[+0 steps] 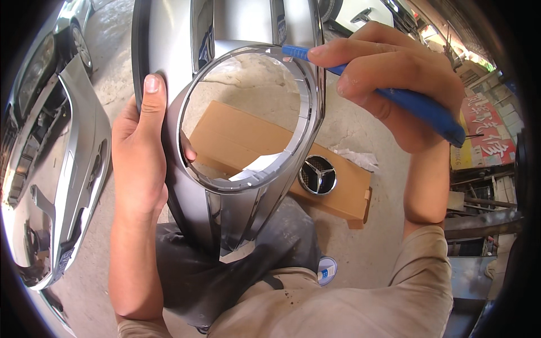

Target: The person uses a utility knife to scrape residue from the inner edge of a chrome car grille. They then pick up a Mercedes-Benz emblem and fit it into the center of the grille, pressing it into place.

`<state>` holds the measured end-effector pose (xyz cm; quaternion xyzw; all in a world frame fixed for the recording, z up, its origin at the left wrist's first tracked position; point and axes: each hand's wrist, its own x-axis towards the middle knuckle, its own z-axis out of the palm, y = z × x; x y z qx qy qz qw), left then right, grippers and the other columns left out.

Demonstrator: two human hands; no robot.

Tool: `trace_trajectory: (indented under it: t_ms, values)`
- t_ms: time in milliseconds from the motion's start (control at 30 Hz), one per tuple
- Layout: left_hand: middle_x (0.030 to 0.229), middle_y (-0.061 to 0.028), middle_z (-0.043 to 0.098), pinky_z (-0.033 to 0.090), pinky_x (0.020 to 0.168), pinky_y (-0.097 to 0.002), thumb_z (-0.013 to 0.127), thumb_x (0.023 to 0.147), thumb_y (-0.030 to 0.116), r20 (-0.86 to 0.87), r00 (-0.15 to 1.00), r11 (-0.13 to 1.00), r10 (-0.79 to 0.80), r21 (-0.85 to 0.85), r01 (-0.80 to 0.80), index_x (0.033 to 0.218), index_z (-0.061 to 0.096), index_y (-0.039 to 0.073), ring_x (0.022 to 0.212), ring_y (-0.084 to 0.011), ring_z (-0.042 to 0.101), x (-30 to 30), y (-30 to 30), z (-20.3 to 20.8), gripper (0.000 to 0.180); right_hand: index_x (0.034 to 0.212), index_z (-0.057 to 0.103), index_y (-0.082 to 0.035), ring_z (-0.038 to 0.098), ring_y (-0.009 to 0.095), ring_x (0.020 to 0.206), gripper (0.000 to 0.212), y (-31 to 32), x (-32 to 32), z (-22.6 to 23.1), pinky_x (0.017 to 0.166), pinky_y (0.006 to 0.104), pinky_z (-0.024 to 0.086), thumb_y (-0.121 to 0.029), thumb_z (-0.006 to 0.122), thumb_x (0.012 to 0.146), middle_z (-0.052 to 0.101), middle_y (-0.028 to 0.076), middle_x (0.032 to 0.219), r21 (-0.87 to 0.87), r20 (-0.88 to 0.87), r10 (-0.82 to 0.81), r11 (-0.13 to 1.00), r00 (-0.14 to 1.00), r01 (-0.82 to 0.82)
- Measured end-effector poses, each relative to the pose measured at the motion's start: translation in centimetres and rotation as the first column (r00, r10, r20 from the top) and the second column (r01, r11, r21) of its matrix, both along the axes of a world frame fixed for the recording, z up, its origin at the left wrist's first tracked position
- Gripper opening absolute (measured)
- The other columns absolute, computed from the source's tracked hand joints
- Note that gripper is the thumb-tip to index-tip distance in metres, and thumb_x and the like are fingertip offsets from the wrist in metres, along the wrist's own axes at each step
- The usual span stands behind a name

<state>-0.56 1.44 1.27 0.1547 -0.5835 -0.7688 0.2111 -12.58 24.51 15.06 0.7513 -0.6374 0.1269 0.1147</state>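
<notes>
A silver car grille [242, 19] with chrome bars stands tilted across my lap, its round ring opening [309, 107] facing me. My left hand [141, 146] grips its left edge, thumb on the front and a fingertip showing through the opening. My right hand [394, 79] is closed around a long blue-handled tool [420, 110], slim like a utility knife. The tool's ribbed end touches or nearly touches the upper right of the ring; its exact kind is unclear. Below the ring, a round black and chrome star emblem [318, 175] rests on a cardboard box [344, 197].
The long box lies on the concrete floor [360, 265] beneath the grille, with crumpled white plastic [360, 159] beside it. A detached silver bumper [84, 129] is at the left, near a parked car [42, 62]. Signboards [487, 129] and scrap pile up at the right.
</notes>
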Motion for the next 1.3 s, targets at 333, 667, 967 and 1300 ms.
trace_trajectory:
  t_ms: [333, 667, 967, 1300]
  values:
    - [0.052, -0.0029, 0.051, 0.039, 0.042, -0.0231, 0.052, 0.103, 0.047, 0.035, 0.999, 0.999, 0.030, -0.031, -0.029, 0.089, 0.056, 0.006, 0.040, -0.0118, 0.048, 0.6, 0.0, 0.2, 0.043, 0.102, 0.068, 0.002, 0.059, 0.019, 0.077, 0.019, 0.5, 0.9, -2.2, 0.070, 0.0313, 0.050, -0.003, 0.072, 0.084, 0.070, 0.027, 0.112, -0.135, 0.211, -0.061, 0.987, 0.975, 0.091]
    - [0.053, -0.0026, 0.052, 0.040, 0.042, -0.0229, 0.053, 0.103, 0.047, 0.020, 1.000, 1.000, 0.020, -0.023, -0.020, 0.089, 0.056, 0.007, 0.040, -0.0111, 0.049, 0.5, 0.3, 0.1, 0.043, 0.104, 0.068, 0.002, 0.062, 0.021, 0.083, 0.023, 0.4, 4.2, -4.9, 0.078, 0.0324, 0.051, -0.001, 0.072, 0.082, 0.071, 0.025, 0.112, -0.285, 0.369, -0.197, 0.906, 0.908, 0.312]
    - [0.067, -0.0013, 0.063, 0.045, 0.045, -0.0219, 0.054, 0.103, 0.044, -0.010, 0.997, 0.997, -0.071, 0.011, 0.071, 0.092, 0.063, 0.004, 0.049, -0.0090, 0.057, 0.8, -0.2, -0.3, 0.042, 0.101, 0.071, -0.002, 0.067, 0.028, 0.081, 0.024, -0.3, 6.7, -9.8, 0.070, 0.0352, 0.056, 0.002, 0.076, 0.078, 0.071, 0.024, 0.111, -0.449, 0.043, -0.269, 0.855, 0.962, 0.259]
    - [0.054, -0.0018, 0.050, 0.042, 0.042, -0.0243, 0.052, 0.104, 0.045, 0.006, 1.000, 1.000, 0.014, -0.024, -0.014, 0.087, 0.055, 0.007, 0.041, -0.0122, 0.049, 0.5, 0.1, -0.1, 0.041, 0.112, 0.061, -0.006, 0.065, 0.024, 0.078, 0.030, 3.8, 6.0, -8.5, 0.071, 0.0337, 0.055, -0.008, 0.074, 0.085, 0.066, 0.028, 0.117, -0.524, 0.508, -0.061, 0.770, 0.859, 0.364]
